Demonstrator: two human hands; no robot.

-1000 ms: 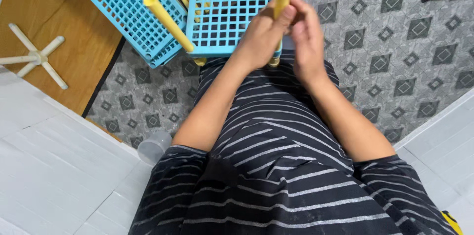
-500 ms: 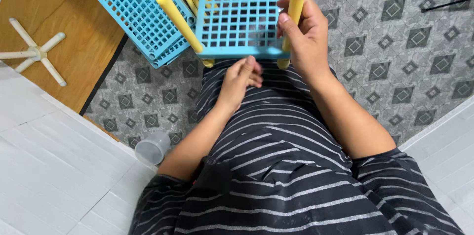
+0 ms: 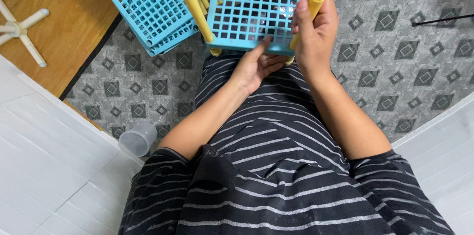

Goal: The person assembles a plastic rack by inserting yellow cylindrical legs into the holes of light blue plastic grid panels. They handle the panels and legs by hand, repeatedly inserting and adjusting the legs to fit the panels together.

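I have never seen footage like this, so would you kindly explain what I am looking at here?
There is no machine here: a camera worn on a person's head looks down over their striped shirt at their two bare hands. The right hand grips a yellow tube standing at the corner of a blue grid shelf. The left hand touches that shelf's near edge from below. A second yellow tube stands at the other corner, beside another blue grid panel. Below lie a patterned grey floor, a clear plastic cup and a white cross-shaped piece on wood.
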